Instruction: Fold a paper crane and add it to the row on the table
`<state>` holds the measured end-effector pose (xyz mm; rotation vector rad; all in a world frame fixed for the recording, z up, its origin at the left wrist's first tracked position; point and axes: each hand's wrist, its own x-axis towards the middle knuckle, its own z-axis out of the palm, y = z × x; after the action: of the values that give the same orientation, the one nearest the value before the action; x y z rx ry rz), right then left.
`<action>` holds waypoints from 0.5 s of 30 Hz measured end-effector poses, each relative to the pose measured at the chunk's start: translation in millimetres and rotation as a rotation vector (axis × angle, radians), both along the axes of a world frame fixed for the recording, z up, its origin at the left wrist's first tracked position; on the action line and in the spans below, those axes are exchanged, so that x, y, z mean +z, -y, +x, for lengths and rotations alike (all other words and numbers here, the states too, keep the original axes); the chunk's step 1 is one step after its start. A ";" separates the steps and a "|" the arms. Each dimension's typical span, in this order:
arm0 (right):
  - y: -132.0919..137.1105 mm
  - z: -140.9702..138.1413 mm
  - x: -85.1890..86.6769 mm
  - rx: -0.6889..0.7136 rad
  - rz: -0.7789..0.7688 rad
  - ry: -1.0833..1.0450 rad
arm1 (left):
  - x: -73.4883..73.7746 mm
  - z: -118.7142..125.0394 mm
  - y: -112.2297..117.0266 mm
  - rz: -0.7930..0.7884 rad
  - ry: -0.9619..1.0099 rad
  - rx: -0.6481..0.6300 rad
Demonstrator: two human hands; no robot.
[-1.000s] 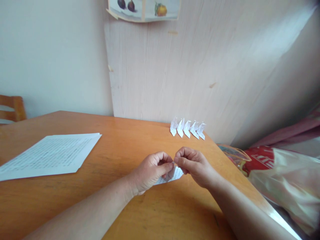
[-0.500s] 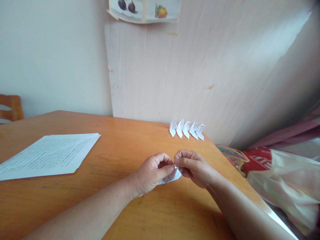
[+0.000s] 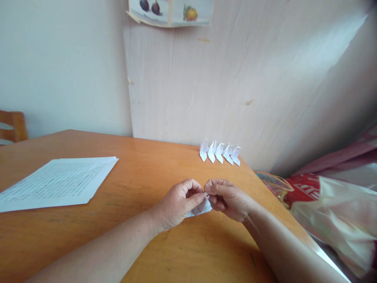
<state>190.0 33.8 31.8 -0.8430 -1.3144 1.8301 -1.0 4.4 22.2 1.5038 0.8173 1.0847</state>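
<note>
A small folded piece of printed paper (image 3: 199, 209) is held between my two hands above the table, its upper part covered by fingers. My left hand (image 3: 179, 204) pinches it from the left, thumb lying along the near side. From the right, my right hand (image 3: 228, 198) pinches the paper's top tip between thumb and forefinger, its other fingers curled. The two hands' fingertips nearly meet at that tip. Beyond them, several folded paper pieces (image 3: 219, 153) with upright points, like origami cranes, stand in a row at the table's back right.
On the left of the wooden table (image 3: 141, 169) lies a stack of printed sheets (image 3: 59, 182). A wall panel (image 3: 188, 90) rises behind the table. Plastic bags (image 3: 332, 208) sit beyond the right edge, and a wooden chair (image 3: 19, 126) stands at far left.
My right hand has shifted slightly left and down, closer to my left fingertips. My left hand keeps its pinch on the paper, and the row of folded pieces is unchanged.
</note>
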 end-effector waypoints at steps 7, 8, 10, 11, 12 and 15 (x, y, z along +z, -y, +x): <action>1.4 0.0 0.2 0.028 -0.018 -0.037 | 0.9 -0.1 -0.8 0.054 -0.024 0.014; 1.2 0.1 0.0 0.032 -0.022 -0.041 | 0.9 -0.1 -0.8 0.062 -0.027 0.019; 0.8 0.0 -0.1 0.038 -0.032 -0.050 | 0.8 -0.1 -0.9 0.073 -0.032 0.028; 0.6 -0.1 0.0 0.041 -0.039 -0.053 | 0.6 0.0 -0.9 0.076 -0.034 0.034; 0.3 -0.4 0.2 0.043 -0.046 -0.053 | 0.4 0.2 -0.9 0.077 -0.037 0.039; -0.1 -0.9 0.8 0.038 -0.057 -0.046 | -0.4 0.7 -0.9 0.070 -0.035 0.048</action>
<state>189.1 33.9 32.6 -0.8061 -1.2634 1.9135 -0.2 5.3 21.8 1.5729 0.8510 1.1354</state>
